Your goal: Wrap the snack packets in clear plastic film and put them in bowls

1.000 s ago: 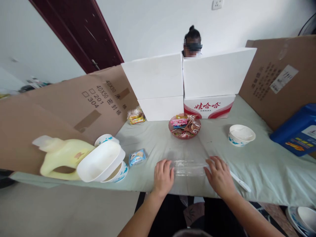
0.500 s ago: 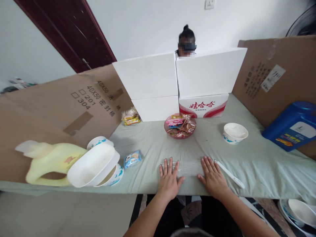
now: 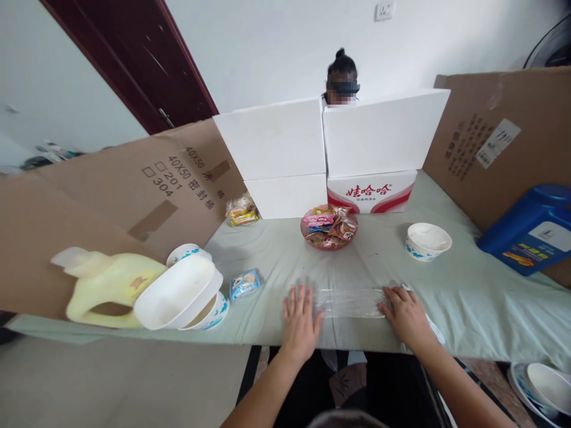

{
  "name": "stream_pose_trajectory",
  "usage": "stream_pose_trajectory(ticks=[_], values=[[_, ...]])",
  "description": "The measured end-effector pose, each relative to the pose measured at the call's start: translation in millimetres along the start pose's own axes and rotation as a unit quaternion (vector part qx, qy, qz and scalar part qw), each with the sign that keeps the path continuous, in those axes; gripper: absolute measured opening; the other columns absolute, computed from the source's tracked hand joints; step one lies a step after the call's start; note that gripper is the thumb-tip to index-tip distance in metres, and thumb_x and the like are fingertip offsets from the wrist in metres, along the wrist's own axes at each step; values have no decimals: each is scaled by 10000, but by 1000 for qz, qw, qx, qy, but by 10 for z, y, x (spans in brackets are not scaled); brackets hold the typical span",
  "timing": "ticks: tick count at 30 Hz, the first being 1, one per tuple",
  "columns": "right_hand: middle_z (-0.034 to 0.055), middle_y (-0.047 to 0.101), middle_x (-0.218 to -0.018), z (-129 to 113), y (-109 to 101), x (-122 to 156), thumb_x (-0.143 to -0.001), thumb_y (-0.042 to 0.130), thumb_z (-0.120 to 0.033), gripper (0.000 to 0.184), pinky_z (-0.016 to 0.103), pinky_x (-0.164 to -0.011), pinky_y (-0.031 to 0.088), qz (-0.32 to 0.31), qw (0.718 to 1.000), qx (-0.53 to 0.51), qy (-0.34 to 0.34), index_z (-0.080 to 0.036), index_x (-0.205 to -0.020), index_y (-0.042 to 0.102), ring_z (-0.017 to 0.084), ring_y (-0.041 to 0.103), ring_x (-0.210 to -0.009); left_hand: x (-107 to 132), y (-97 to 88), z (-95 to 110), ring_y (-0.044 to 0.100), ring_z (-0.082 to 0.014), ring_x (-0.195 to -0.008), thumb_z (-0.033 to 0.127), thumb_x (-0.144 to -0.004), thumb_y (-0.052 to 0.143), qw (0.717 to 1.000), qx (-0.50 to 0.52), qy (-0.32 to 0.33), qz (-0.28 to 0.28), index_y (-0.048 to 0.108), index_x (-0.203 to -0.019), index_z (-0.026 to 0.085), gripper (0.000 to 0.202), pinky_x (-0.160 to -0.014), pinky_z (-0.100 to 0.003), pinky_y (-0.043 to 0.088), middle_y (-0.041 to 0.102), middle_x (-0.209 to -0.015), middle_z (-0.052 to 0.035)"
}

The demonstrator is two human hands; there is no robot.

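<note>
In the lower centre of the frame, we see a clear, thin strip of plastic film (image 3: 352,303) lying flat on the worktop covered with pale green cloth (image 3: 276,255), its long axis running from left to right between the two hands. The left hand (image 3: 301,324) is open, palm down, just beside its left end; the right hand (image 3: 407,315), the nearer one, reaches its right end with bent fingers, but we cannot tell whether they pinch it.

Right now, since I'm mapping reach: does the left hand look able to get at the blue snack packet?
Probably yes: the blue snack packet lies just left of the left hand, with only tablecloth showing between them.
</note>
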State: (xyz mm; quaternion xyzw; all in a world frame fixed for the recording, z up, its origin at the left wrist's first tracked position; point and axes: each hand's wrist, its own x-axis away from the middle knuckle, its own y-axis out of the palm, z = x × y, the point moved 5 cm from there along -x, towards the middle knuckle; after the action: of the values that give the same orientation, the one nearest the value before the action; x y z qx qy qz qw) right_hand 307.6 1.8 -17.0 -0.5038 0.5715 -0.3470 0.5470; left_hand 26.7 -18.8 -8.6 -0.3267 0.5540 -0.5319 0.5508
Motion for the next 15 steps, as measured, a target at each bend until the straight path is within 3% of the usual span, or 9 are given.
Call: stream_pose_trajectory(ticks=[3, 6, 8, 10, 12, 15], values=[[117, 662, -948, -19, -50, -90, -864, 510, -322, 280, 418, -859, 440, -12, 1000, -22, 2, -160, -1034, 661, 286, 581, -934, 47, -54, 346, 191, -346, -1425, 372, -959, 397, 996, 40, 76, -27, 378, -1429, 225, 493, -1083, -556, 307, 274, -1547, -96], [89, 653, -835, -76, -120, -115, -823, 505, -266, 147, 387, -834, 441, -32, 996, -87, 2, -194, -795, 630, 252, 599, -855, 94, -64, 584, 350, -359, -1336, 372, -915, 492, 991, 84, 102, -27, 461, -1358, 205, 475, -1037, -561, 367, 386, -1470, -133], [60, 639, -757, -129, -169, -74, -816, 483, -278, 127, 343, -747, 453, -77, 982, -170, 38, -208, -758, 572, 220, 610, -778, 117, -79, 714, 445, -343, -1247, 410, -877, 555, 984, 128, 122, -7, 468, -1332, 174, 520, -1004, -550, 409, 472, -1373, -160], [11, 611, -669, -231, -196, 17, -836, 456, -325, 133, 291, -622, 440, -163, 940, -285, 88, -219, -798, 526, 183, 602, -662, 138, -97, 848, 497, -332, -1171, 484, -832, 603, 973, 168, 156, 20, 450, -1328, 135, 624, -963, -535, 449, 525, -1284, -177], [-28, 574, -628, -383, -256, 116, -860, 458, -386, 168, 258, -557, 413, -233, 890, -379, 96, -226, -821, 495, 155, 579, -598, 152, -96, 957, 536, -323, -1092, 514, -821, 605, 965, 193, 173, 42, 467, -1304, 109, 644, -904, -518, 485, 565, -1206, -180], [-18, 567, -691, -529, -397, 188, -880, 475, -496, 282, 249, -571, 415, -248, 854, -456, 26, -218, -859, 510, 145, 562, -641, 165, -41, 1025, 592, -269, -906, 365, -900, 508, 960, 230, 153, 38, 610, -1101, 145, 315, -789, -448, 518, 641, -988, -125]])
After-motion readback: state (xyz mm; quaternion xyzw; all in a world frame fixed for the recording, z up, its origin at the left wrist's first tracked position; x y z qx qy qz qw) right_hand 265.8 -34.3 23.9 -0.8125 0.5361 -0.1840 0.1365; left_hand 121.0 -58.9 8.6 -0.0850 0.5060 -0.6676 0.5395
